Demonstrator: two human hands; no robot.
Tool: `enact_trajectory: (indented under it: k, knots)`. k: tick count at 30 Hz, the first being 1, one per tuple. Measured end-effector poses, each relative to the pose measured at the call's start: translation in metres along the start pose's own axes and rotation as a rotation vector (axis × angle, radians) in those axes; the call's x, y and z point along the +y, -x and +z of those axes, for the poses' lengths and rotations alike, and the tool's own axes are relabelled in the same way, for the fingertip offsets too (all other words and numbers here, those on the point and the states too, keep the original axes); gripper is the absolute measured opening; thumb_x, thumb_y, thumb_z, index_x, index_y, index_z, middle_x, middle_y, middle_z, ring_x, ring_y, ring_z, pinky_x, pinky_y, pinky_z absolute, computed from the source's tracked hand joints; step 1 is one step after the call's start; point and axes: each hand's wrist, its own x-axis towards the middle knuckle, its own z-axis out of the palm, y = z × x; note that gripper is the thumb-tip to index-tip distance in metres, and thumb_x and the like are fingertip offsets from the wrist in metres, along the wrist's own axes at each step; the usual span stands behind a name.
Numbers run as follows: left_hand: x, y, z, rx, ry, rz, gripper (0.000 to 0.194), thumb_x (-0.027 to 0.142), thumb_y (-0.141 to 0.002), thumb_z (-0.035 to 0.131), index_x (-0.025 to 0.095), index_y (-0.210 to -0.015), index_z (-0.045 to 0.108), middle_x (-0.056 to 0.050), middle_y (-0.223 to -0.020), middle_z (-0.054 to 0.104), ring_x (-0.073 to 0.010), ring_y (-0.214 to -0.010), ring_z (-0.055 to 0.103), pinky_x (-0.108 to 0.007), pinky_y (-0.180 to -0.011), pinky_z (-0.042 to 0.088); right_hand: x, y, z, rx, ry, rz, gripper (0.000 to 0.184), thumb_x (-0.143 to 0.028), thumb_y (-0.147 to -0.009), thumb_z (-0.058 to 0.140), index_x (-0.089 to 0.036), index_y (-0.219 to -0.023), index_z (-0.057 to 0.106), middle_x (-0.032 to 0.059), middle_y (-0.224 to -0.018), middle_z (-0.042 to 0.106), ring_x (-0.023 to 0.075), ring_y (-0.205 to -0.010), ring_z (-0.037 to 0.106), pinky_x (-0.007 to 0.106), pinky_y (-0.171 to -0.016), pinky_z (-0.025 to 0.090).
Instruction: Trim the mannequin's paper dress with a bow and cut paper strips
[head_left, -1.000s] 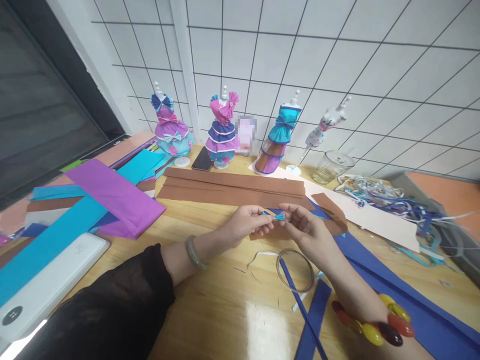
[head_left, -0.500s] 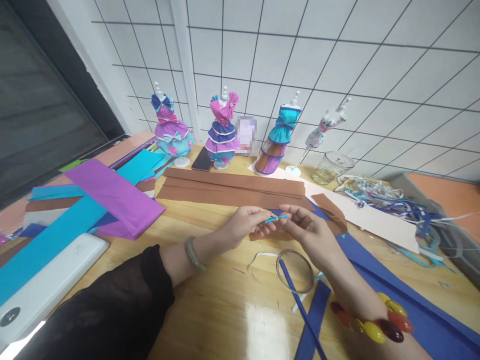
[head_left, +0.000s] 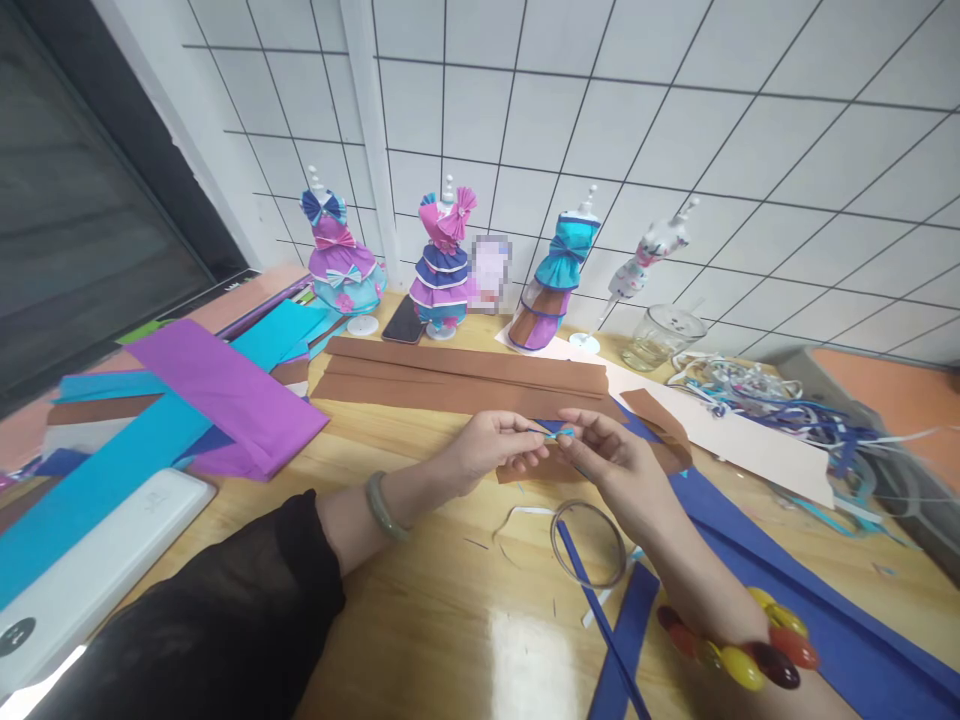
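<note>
Between my two hands is a small light-blue paper bow, pinched at its ends. My left hand closes thumb and fingers on its left end, where a thin dark strip also shows. At the right end, my right hand pinches it between thumb and forefinger, the other fingers curled. Brown paper lies folded behind the hands. Below my right hand, a clear ring rests on the table over a narrow dark-blue strip.
Dressed miniature mannequins and one undressed form stand along the tiled wall. Purple paper and a white power bank are at left. A glass jar, paper scraps and blue paper are at right.
My left fingers now cover more of the bow's left side, and less light blue shows between my hands. Otherwise the hands and table things stay in nearly the same places.
</note>
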Motion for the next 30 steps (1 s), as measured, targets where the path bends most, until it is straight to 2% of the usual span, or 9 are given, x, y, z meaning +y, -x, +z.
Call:
enact_trajectory:
  k: [8,11,16,22,30]
  knots:
    - [0.0020,0.0011,-0.0007,0.026,0.070,-0.031,0.024,0.030,-0.067,0.069,0.009,-0.075,0.062,-0.005,-0.073,0.063,-0.0081,-0.062,0.054,-0.025,-0.064,0.041,-0.0011,-0.0016,-0.0018,0.045,-0.099,0.062,0.041,-0.049,-0.071,0.065,-0.018,-0.097,0.061,0.0029,-0.081,0.063,0.0138,-0.071,0.062,0.029,-0.069,0.052]
    - [0.0011,0.0015,-0.0021,-0.002,0.072,-0.038,0.026,0.033,-0.066,0.070,0.009,-0.073,0.062,-0.006,-0.073,0.063,-0.0085,-0.062,0.054,-0.025,-0.063,0.042,-0.0018,-0.0008,-0.0009,0.006,-0.072,0.074,0.041,-0.048,-0.069,0.068,-0.018,-0.097,0.062,0.0039,-0.085,0.065,0.0132,-0.071,0.062,0.028,-0.068,0.052]
    - [-0.0008,0.0010,-0.0033,-0.033,0.065,-0.025,0.026,0.034,-0.067,0.069,0.010,-0.072,0.061,-0.005,-0.073,0.062,-0.0077,-0.060,0.054,-0.025,-0.062,0.041,0.0014,-0.0009,-0.0013,-0.050,-0.012,0.055,0.039,-0.045,-0.065,0.071,-0.016,-0.089,0.065,0.0045,-0.079,0.067,0.0128,-0.068,0.060,0.028,-0.069,0.050]
    - [0.0037,0.0015,-0.0004,0.043,0.033,-0.024,0.023,0.031,-0.066,0.068,0.010,-0.071,0.059,-0.004,-0.070,0.061,-0.0076,-0.059,0.054,-0.024,-0.061,0.040,0.0005,-0.0022,-0.0064,-0.052,0.057,0.060,0.037,-0.047,-0.070,0.066,-0.017,-0.091,0.068,0.0056,-0.079,0.068,0.0135,-0.068,0.061,0.027,-0.068,0.049]
    - [-0.0026,-0.0037,-0.0057,0.012,0.011,0.040,0.028,0.036,-0.068,0.068,0.011,-0.074,0.059,-0.004,-0.069,0.062,-0.0074,-0.060,0.054,-0.022,-0.059,0.040,-0.0014,0.0009,-0.0038,-0.161,0.184,-0.005,0.033,-0.048,-0.075,0.061,-0.016,-0.082,0.068,0.0051,-0.077,0.068,0.0141,-0.068,0.059,0.027,-0.068,0.049]
